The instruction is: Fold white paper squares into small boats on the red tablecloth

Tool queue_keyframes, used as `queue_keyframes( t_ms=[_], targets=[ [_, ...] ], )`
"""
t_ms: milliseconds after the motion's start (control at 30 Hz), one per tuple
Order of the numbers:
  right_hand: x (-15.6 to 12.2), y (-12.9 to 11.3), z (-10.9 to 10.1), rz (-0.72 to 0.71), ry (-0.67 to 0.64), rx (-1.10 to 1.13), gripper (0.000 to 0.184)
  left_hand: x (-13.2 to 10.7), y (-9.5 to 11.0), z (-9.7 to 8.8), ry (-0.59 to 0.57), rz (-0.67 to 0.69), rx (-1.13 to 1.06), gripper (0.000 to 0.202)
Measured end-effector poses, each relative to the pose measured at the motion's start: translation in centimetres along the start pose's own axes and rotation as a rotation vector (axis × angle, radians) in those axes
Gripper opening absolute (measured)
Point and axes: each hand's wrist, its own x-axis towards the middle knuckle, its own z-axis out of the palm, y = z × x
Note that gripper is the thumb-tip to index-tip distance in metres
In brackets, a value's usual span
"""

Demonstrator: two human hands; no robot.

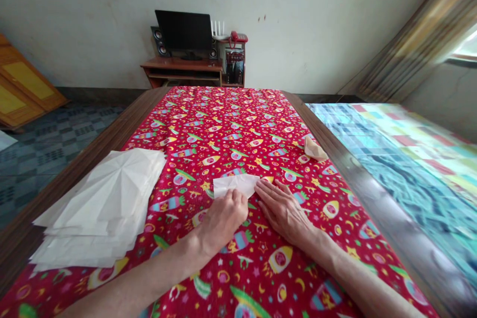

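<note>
A small folded piece of white paper (235,184) lies on the red cloth with a rocket pattern (223,129). My left hand (222,219) has its fingers curled and presses on the paper's near left edge. My right hand (281,207) lies flat with fingers stretched out, its fingertips touching the paper's right corner. Whether the left hand grips the paper or only presses it down is not clear.
A stack of creased white paper sheets (102,203) lies at the left on the cloth. A small folded tan paper piece (313,149) sits near the table's right edge (346,159). A bed with a patterned cover (402,169) is at the right. A desk with a monitor (184,32) stands at the far wall.
</note>
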Motion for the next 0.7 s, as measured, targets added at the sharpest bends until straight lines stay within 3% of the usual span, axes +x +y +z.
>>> queue_keyframes(
  t_ms=[67, 167, 233, 300, 400, 467, 533, 600, 700],
  targets=[
    [-0.2, 0.4, 0.3, 0.069, 0.081, 0.059, 0.049, 0.0, -1.0, 0.3, 0.062, 0.004, -0.139, 0.023],
    [-0.2, 1.1, 0.9, 0.323, 0.215, 0.206, 0.063, 0.2, -2.5, 0.8, 0.294, -0.045, -0.398, 0.021],
    [0.2, 1.5, 1.0, 0.498, 0.206, 0.413, 0.071, 0.5, -3.1, 0.8, 0.433, -0.131, -0.591, 0.027],
    [1.0, 1.5, 0.9, 0.565, 0.155, 0.729, 0.075, 0.7, -3.6, 0.6, 0.472, -0.242, -0.780, 0.031],
    [2.7, 1.0, 0.3, 0.512, 0.081, 1.186, 0.071, 1.0, -3.9, 0.5, 0.447, -0.422, -1.011, 0.034],
    [3.9, 0.6, 0.1, 0.552, 0.049, 1.298, 0.057, 1.0, -4.0, 0.7, 0.426, -0.502, -1.122, 0.034],
    [5.0, 0.5, 0.0, 0.621, 0.049, 1.270, 0.041, 0.8, -4.0, 1.1, 0.396, -0.549, -1.223, 0.036],
    [5.9, 0.7, 0.0, 0.657, 0.032, 1.199, 0.037, 0.2, -4.0, 1.5, 0.333, -0.560, -1.349, 0.036],
    [7.3, 1.5, 0.0, 0.569, -0.060, 0.970, 0.030, -1.5, -3.8, 1.7, 0.097, -0.461, -1.434, 0.032]
  ],
)
